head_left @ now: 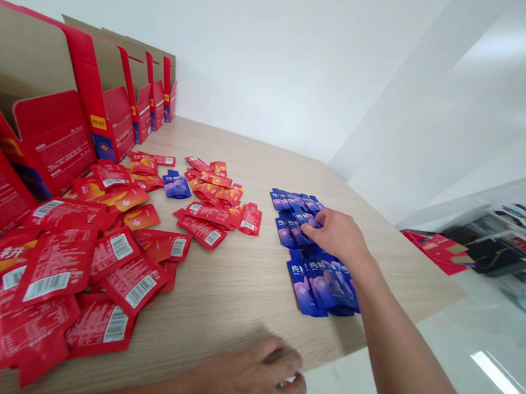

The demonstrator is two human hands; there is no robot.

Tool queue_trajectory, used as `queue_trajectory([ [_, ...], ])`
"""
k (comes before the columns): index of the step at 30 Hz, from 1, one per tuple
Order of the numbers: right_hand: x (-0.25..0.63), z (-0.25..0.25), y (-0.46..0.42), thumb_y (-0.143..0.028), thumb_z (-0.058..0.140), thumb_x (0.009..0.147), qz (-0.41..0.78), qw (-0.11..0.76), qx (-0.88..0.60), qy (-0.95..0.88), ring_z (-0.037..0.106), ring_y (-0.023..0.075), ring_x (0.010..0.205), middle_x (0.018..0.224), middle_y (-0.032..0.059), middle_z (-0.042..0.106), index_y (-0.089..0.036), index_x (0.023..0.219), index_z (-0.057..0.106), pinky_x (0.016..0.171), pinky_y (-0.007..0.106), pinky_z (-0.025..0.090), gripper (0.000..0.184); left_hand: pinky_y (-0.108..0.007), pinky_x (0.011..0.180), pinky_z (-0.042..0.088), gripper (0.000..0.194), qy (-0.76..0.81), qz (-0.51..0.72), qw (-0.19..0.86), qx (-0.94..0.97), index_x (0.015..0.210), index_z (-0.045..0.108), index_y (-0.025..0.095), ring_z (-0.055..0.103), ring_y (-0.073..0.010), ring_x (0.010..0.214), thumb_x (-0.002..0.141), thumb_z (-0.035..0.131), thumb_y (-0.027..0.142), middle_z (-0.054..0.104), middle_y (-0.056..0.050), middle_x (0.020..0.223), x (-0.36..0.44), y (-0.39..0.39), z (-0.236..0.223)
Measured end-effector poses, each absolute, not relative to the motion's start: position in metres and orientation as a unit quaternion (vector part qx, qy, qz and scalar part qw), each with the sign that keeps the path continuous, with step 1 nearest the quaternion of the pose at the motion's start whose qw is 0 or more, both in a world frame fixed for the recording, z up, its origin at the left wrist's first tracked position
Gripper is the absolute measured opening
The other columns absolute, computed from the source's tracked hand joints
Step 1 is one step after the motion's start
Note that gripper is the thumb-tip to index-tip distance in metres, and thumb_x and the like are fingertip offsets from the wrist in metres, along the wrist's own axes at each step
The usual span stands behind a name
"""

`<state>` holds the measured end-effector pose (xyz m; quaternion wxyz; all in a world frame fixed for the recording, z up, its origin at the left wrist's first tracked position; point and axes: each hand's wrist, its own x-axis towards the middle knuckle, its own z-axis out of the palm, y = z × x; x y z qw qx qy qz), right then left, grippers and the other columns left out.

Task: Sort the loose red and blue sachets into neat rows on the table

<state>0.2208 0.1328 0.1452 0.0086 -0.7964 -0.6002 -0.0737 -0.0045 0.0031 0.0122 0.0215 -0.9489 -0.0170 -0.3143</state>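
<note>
blue sachets point(318, 274): deep blue with a purple glow and white characters
red sachets point(91, 265): bright red, white barcode labels and small white print; some show an orange-yellow side
lone blue sachet point(177, 185): blue and purple, among the red ones
folded cartons point(76, 116): red outside with white text, brown cardboard inside, small yellow label
table point(243, 284): pale wood grain
wall point(286, 46): plain white

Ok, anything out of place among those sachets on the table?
Yes: one blue foil sachet lies alone among the scattered red foil sachets, apart from the blue sachet group on the right side of the light wooden table, where the right hand rests. The left hand is at the near edge.
</note>
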Motion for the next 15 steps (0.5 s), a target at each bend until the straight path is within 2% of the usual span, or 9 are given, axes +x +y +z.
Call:
queue_trajectory([
  [10, 0.225, 0.116, 0.162, -0.051, 0.067, 0.098, -0.071, -0.039, -0.812, -0.578, 0.073, 0.0381, 0.119, 0.121, 0.0231, 0.076, -0.011, 0.119, 0.077, 0.091, 0.041, 0.058, 0.046, -0.033, 0.102, 0.046, 0.022, -0.017, -0.306, 0.013, -0.952, 0.108, 0.071, 0.010, 0.066, -0.0172, 0.111, 0.110, 0.061, 0.029, 0.075, -0.001, 0.100, -0.003, 0.006, 0.010],
  [15, 0.227, 0.109, 0.161, -0.055, 0.067, 0.100, -0.071, -0.050, -0.812, -0.577, 0.071, 0.0375, 0.124, 0.126, 0.0246, 0.073, -0.009, 0.123, 0.076, 0.096, 0.041, 0.057, 0.052, -0.032, 0.102, 0.045, 0.021, -0.019, -0.302, 0.012, -0.953, 0.108, 0.071, 0.010, 0.066, -0.0167, 0.109, 0.110, 0.062, 0.029, 0.075, -0.003, 0.102, -0.005, 0.006, 0.014],
])
